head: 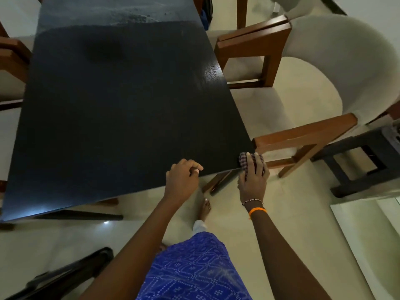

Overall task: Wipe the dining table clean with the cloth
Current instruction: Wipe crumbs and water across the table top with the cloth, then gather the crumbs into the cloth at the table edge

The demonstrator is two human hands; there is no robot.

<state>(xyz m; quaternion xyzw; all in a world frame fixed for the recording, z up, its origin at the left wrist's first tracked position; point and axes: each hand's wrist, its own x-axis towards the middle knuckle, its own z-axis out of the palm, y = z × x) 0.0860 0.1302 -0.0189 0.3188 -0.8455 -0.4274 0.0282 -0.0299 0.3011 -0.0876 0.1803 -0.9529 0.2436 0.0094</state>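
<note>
At the table's near right corner, the right hand [253, 175] presses the checked cloth [244, 159] flat, fingers spread over it. The left hand [183, 175] rests loosely curled on the near edge, holding nothing. The unwiped dining table [121, 100] stretches away leftward and forward; the right hand is best placed.

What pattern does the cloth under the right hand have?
The cloth is checked, dark and pale; head view, under the right hand.

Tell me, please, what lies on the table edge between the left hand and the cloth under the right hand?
Nothing: in the head view, only bare dark table edge runs from the left hand to the checked cloth, which the right hand presses at the near right corner.
</note>
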